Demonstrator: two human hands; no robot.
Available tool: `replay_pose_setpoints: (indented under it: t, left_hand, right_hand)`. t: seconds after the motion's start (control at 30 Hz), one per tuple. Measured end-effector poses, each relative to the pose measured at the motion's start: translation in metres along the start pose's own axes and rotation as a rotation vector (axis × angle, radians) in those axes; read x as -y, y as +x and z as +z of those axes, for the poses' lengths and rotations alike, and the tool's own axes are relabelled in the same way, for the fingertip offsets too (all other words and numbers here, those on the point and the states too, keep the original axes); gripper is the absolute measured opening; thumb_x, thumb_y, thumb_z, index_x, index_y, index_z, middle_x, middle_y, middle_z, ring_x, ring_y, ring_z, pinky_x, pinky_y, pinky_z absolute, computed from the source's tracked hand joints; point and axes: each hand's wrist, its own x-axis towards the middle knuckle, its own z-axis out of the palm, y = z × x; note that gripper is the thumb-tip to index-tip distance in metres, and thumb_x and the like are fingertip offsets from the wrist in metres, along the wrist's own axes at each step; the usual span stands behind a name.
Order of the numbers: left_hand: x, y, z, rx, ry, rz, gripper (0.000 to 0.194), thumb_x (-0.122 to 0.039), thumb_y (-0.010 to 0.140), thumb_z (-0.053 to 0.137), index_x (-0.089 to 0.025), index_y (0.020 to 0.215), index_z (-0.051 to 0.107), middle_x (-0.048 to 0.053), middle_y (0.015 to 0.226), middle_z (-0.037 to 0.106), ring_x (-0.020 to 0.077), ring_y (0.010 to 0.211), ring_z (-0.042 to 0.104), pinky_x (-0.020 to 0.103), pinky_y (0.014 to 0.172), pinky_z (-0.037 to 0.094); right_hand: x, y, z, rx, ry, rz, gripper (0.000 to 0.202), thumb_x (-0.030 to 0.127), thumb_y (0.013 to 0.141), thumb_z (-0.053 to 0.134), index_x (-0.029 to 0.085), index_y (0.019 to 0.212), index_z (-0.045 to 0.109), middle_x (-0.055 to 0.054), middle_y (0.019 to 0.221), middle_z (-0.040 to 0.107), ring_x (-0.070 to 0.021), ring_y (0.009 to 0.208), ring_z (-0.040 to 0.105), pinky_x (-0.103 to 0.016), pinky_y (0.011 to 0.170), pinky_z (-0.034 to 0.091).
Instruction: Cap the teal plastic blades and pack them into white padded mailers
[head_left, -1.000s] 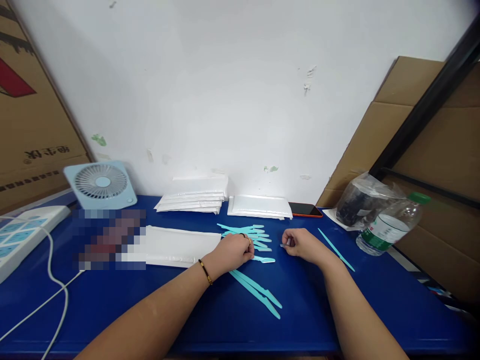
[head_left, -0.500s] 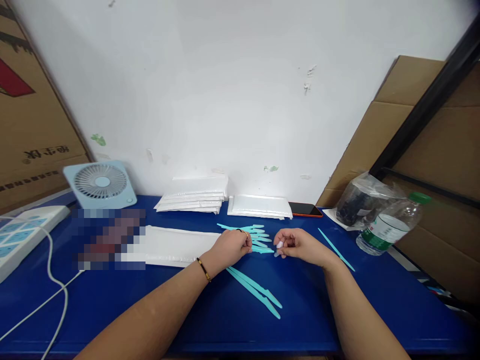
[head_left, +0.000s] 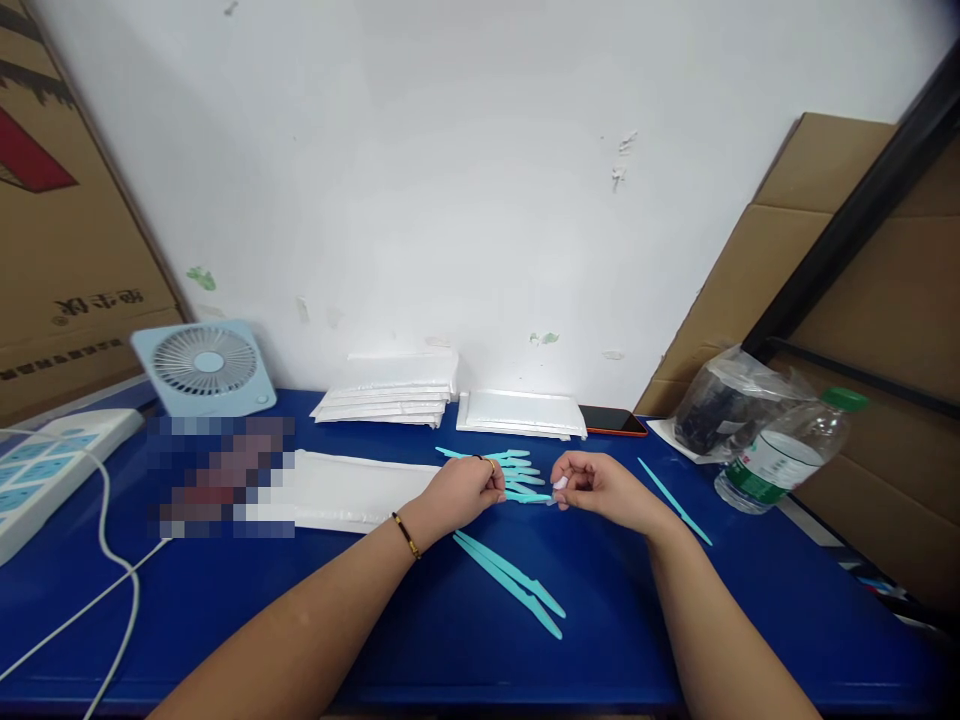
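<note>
My left hand (head_left: 471, 488) pinches a turquoise blade-like stick (head_left: 529, 497) whose tip points right. My right hand (head_left: 589, 483) has its fingers closed on a small whitish, translucent piece (head_left: 557, 489) at that tip; the two seem to touch. Several more turquoise sticks (head_left: 517, 463) lie fanned out just behind my left hand. Two others (head_left: 510, 583) lie side by side on the blue table in front of the hands. A single stick (head_left: 675, 501) lies apart, to the right of my right hand.
Behind are two stacks of white padded envelopes (head_left: 382, 392) (head_left: 521, 413) and a phone (head_left: 613, 420). A long white envelope (head_left: 352, 492) lies left. Farther left stand a fan (head_left: 208, 363) and a power strip (head_left: 60, 470) with cables. A bottle (head_left: 780, 455) and a bagged cup (head_left: 712, 405) are right.
The whitish piece in my right hand has come up to the tip of the stick held by my left hand. My left hand has hardly moved.
</note>
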Motion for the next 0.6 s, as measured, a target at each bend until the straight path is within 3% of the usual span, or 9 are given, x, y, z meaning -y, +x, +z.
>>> replay_pose_setpoints:
  t: [0.1,0.23,0.3,0.37,0.43,0.53,0.6]
  left_hand:
    - [-0.002,0.000,0.001,-0.003,-0.030,0.004,0.010,-0.028,0.078,0.054,-0.019,0.075,0.059,0.000,0.074,0.063,0.0130,0.065,0.055,0.022,0.059,0.037]
    - [0.000,0.004,0.004,-0.068,0.011,0.003,0.009,-0.027,0.079,0.053,-0.020,0.081,0.060,0.000,0.080,0.063,0.0146,0.074,0.056,0.024,0.064,0.039]
    - [0.000,0.004,0.004,-0.154,0.081,-0.007,0.015,-0.026,0.078,0.055,-0.021,0.092,0.060,0.002,0.093,0.062,0.0181,0.088,0.055,0.027,0.074,0.040]
    - [-0.001,0.002,0.002,-0.196,0.102,-0.002,0.025,-0.028,0.076,0.058,-0.023,0.101,0.059,0.003,0.105,0.059,0.0201,0.098,0.052,0.030,0.080,0.039]
    - [-0.003,-0.002,-0.001,-0.069,0.034,0.047,0.026,-0.033,0.075,0.060,-0.023,0.099,0.060,0.002,0.103,0.059,0.0178,0.092,0.054,0.027,0.077,0.040]
    - [-0.008,-0.008,-0.003,0.265,-0.082,0.169,0.028,-0.042,0.068,0.067,-0.023,0.089,0.065,0.000,0.088,0.062,0.0135,0.076,0.056,0.021,0.062,0.040]
    - [-0.010,-0.009,0.000,0.367,-0.081,0.201,0.026,-0.042,0.064,0.070,-0.023,0.083,0.066,-0.001,0.081,0.063,0.0133,0.073,0.056,0.020,0.056,0.038]
  right_hand:
    - [-0.001,0.005,0.012,0.002,0.033,-0.010,0.023,0.034,0.072,0.063,0.017,0.086,0.054,-0.004,0.071,0.067,-0.0182,0.071,0.065,-0.028,0.065,0.049]
    - [-0.004,0.012,0.020,-0.087,-0.023,-0.041,0.025,0.036,0.071,0.064,0.019,0.086,0.055,-0.002,0.070,0.067,-0.0179,0.070,0.065,-0.026,0.062,0.048]
    - [-0.007,0.012,0.010,-0.236,-0.162,-0.071,0.026,0.038,0.072,0.062,0.019,0.089,0.058,-0.003,0.074,0.067,-0.0172,0.068,0.063,-0.026,0.061,0.046]
    - [-0.013,0.008,-0.008,-0.464,-0.374,-0.076,0.023,0.037,0.076,0.056,0.020,0.090,0.061,-0.004,0.082,0.067,-0.0167,0.069,0.060,-0.027,0.063,0.044]
    - [-0.022,0.002,-0.028,-0.595,-0.581,0.026,0.019,0.035,0.075,0.055,0.020,0.084,0.064,-0.004,0.083,0.066,-0.0171,0.068,0.059,-0.028,0.064,0.042]
    - [-0.038,-0.002,-0.045,-0.528,-0.730,0.272,0.019,0.037,0.071,0.058,0.020,0.078,0.066,-0.005,0.080,0.066,-0.0202,0.072,0.059,-0.028,0.060,0.040]
    - [-0.046,0.001,-0.045,-0.462,-0.770,0.352,0.019,0.036,0.070,0.061,0.019,0.077,0.066,-0.007,0.083,0.065,-0.0217,0.076,0.059,-0.027,0.060,0.039]
